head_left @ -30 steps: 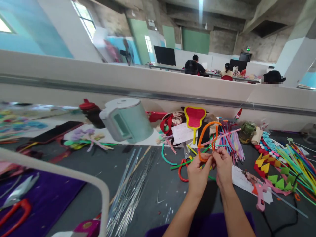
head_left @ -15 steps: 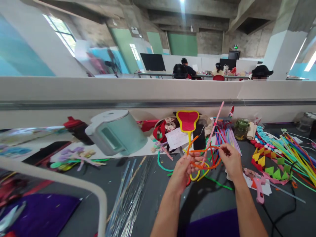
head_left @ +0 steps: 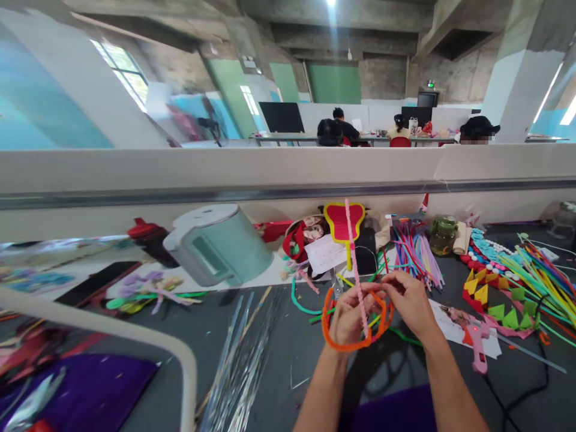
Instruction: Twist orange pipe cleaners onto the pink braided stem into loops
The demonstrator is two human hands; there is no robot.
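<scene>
My left hand (head_left: 348,315) is closed on an orange pipe cleaner (head_left: 344,346) bent into loops, one of which hangs around the hand. A pink twisted pipe cleaner (head_left: 355,264) stands up from the orange loops, leaning slightly left at its top. My right hand (head_left: 407,297) pinches the orange pipe cleaner close to the left fingertips. Behind them are a red and yellow heart-like shape (head_left: 344,222) on a yellow stem and a white paper (head_left: 325,254). Green pipe cleaners (head_left: 405,337) lie beneath the hands.
A pale green kettle (head_left: 234,246) and a dark cup with red lid (head_left: 150,240) stand left. Silvery strips (head_left: 252,354) lie in front. On the right are a pink glue gun (head_left: 478,348), a glass jar (head_left: 443,234) and colored pipe cleaners. People sit beyond the partition.
The orange pipe cleaner has swung lower, and one loop now surrounds my left hand. The pink one has shifted left and stands more upright. My right hand has moved closer to my left.
</scene>
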